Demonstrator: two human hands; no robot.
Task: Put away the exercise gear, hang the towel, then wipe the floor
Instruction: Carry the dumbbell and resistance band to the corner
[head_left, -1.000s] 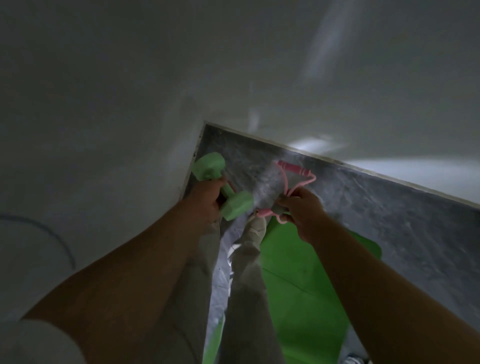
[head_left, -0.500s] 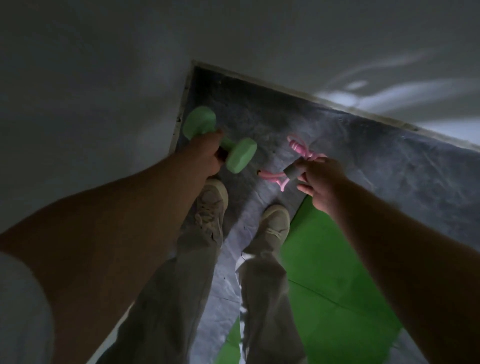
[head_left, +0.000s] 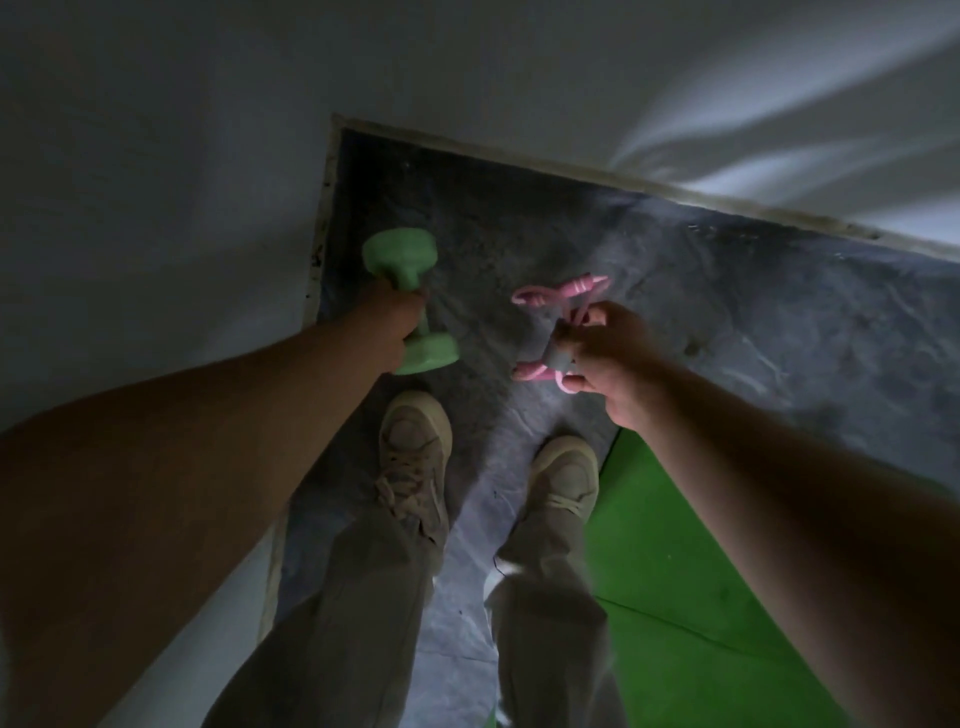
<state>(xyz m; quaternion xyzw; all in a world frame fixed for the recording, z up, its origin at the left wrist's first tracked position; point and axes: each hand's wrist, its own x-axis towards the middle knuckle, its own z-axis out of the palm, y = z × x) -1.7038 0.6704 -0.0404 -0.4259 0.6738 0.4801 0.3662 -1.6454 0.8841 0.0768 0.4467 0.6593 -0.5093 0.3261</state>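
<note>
My left hand (head_left: 390, 325) grips the handle of a light green dumbbell (head_left: 399, 254), held over the dark floor near the room's corner. My right hand (head_left: 605, 358) holds a pink resistance band (head_left: 563, 292) with grey grips, bunched into loops that stick out above and left of my fingers. A bright green exercise mat (head_left: 691, 587) lies flat on the floor at the lower right, under my right arm. No towel is in view.
Two pale walls meet at a corner (head_left: 335, 124) ahead; a skirting edge (head_left: 675, 195) runs right from it. My two shoes (head_left: 415, 441) stand on the dark mottled floor (head_left: 727, 291), the right one (head_left: 566, 473) at the mat's edge.
The view has tilted down, showing more floor and both feet. Both hands hold the same items; the pink band now sits lower and more bunched in my right hand.
</note>
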